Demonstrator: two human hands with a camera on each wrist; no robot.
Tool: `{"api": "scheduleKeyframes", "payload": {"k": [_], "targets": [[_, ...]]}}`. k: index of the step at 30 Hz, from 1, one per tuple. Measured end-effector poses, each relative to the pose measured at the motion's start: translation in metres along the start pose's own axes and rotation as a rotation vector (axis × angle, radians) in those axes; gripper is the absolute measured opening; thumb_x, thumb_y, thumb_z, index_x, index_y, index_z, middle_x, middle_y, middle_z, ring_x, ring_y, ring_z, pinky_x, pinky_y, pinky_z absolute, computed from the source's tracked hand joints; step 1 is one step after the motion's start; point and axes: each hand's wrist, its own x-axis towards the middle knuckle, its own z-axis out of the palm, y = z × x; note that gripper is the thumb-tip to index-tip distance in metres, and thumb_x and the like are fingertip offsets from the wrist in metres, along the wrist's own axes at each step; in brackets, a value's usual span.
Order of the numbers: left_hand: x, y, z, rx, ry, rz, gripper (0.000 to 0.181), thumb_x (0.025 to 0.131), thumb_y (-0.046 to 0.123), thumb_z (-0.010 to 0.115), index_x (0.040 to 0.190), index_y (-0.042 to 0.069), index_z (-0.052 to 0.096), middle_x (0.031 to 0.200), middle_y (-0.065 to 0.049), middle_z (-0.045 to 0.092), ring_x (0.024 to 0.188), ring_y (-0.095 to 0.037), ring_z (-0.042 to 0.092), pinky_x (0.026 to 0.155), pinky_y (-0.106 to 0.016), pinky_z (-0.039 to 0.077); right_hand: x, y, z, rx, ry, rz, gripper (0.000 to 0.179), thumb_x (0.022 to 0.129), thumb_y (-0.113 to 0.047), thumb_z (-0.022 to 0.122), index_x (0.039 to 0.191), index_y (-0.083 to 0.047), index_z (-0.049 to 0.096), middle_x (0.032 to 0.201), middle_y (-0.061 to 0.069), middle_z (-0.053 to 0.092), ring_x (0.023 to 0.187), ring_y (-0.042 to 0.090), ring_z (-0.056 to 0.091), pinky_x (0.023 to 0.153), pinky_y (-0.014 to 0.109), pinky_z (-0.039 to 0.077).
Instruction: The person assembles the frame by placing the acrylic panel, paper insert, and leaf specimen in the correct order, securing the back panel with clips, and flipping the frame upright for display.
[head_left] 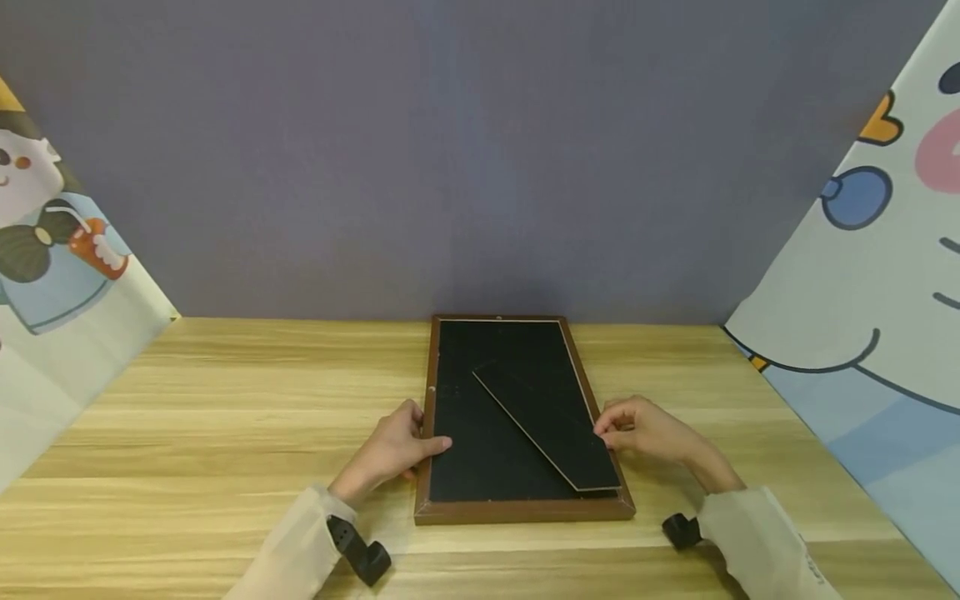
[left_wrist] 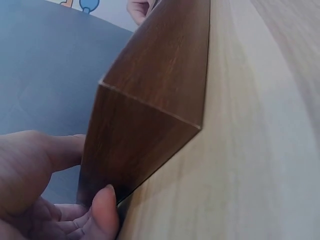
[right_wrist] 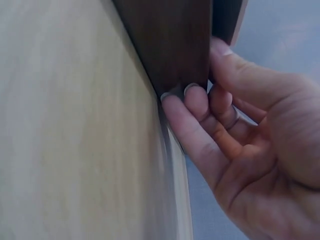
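A picture frame (head_left: 525, 512) with brown wooden sides lies black backing up on the table. A black tapered stand flap (head_left: 551, 425) lies slantwise over the backing, its lower end slightly raised. My left hand (head_left: 397, 442) grips the frame's left side, thumb over the backing and fingers along the outer edge. In the left wrist view the frame's brown corner (left_wrist: 145, 100) rises beside that hand. My right hand (head_left: 637, 427) holds the frame's right side, near the flap's edge. Its fingertips (right_wrist: 196, 100) touch the frame's outer side and base; the thumb sits at the upper edge.
The light wood-grain table (head_left: 262, 392) extends to both sides of the frame. Behind it rises a grey wall (head_left: 450, 167). Cartoon-printed panels (head_left: 885, 275) stand at left and right. Each sleeve carries a black wrist camera (head_left: 360, 552).
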Motion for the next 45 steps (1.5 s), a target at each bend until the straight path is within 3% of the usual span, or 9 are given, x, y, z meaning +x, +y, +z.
{"api": "scheduleKeyframes", "payload": {"k": [8,12,17,27,30,39,42,45], "targets": [[0.001,-0.002,-0.002,-0.009,-0.012,0.035,0.038,0.082,0.017,0.076,0.098,0.001,0.045,0.064,-0.006,0.052,0.04,-0.013,0.048,0.039,-0.027,0.047,0.004,-0.01,0.002,0.024,0.014,0.114,0.004,0.085,0.005,0.063,0.087,0.005,0.066,0.082,0.002,0.055,0.069,0.001,0.05,0.06,0.018,0.048],[0.001,-0.002,-0.003,-0.014,-0.018,0.037,0.038,0.082,0.017,0.075,0.098,0.001,0.045,0.063,-0.006,0.051,0.04,-0.013,0.048,0.039,-0.027,0.046,0.005,-0.014,0.003,0.012,0.028,0.156,0.006,0.081,0.008,0.063,0.085,0.004,0.066,0.078,-0.001,0.053,0.068,0.001,0.047,0.059,0.017,0.045],[0.001,-0.001,-0.003,-0.022,-0.025,0.041,0.037,0.082,0.016,0.075,0.098,0.001,0.045,0.063,-0.004,0.049,0.039,-0.013,0.047,0.04,-0.026,0.045,0.008,-0.015,0.003,0.011,0.026,0.163,0.008,0.078,0.012,0.061,0.083,0.007,0.065,0.072,-0.007,0.05,0.062,0.0,0.046,0.054,0.017,0.043],[0.0,0.0,-0.004,-0.037,-0.025,0.024,0.036,0.082,0.015,0.074,0.099,0.0,0.046,0.066,-0.006,0.05,0.041,-0.014,0.049,0.04,-0.027,0.047,0.01,-0.019,0.002,0.014,0.01,0.203,0.009,0.077,0.012,0.059,0.081,0.007,0.064,0.066,-0.005,0.048,0.058,0.001,0.046,0.052,0.017,0.042],[0.0,-0.001,-0.008,-0.077,-0.073,0.011,0.037,0.085,0.013,0.072,0.105,-0.003,0.045,0.073,-0.008,0.051,0.047,-0.015,0.052,0.044,-0.028,0.05,0.009,-0.018,0.001,0.015,-0.003,0.186,0.008,0.079,0.011,0.06,0.083,0.006,0.065,0.068,-0.005,0.048,0.06,0.001,0.046,0.052,0.016,0.042],[0.003,-0.011,-0.025,-0.291,-0.298,0.03,0.046,0.09,0.003,0.059,0.123,-0.015,0.033,0.081,-0.008,0.052,0.066,-0.015,0.055,0.056,-0.027,0.055,0.006,-0.012,-0.004,0.061,-0.049,0.114,0.009,0.085,0.006,0.059,0.092,0.01,0.064,0.073,-0.008,0.051,0.062,-0.001,0.046,0.054,0.017,0.043],[0.002,-0.011,-0.026,-0.307,-0.317,0.036,0.051,0.089,0.003,0.059,0.127,-0.017,0.03,0.081,-0.008,0.054,0.067,-0.015,0.056,0.057,-0.026,0.055,0.006,-0.012,-0.004,0.084,-0.055,0.124,0.01,0.085,0.006,0.06,0.094,0.01,0.062,0.07,-0.008,0.047,0.062,0.0,0.045,0.054,0.017,0.042],[-0.004,-0.008,-0.022,-0.234,-0.266,0.056,0.058,0.087,0.005,0.063,0.131,-0.018,0.031,0.081,-0.009,0.055,0.066,-0.015,0.056,0.057,-0.028,0.055,0.005,-0.014,-0.003,0.099,-0.052,0.123,0.011,0.086,0.005,0.06,0.095,0.011,0.061,0.069,-0.008,0.046,0.061,0.0,0.045,0.053,0.017,0.043]]}}
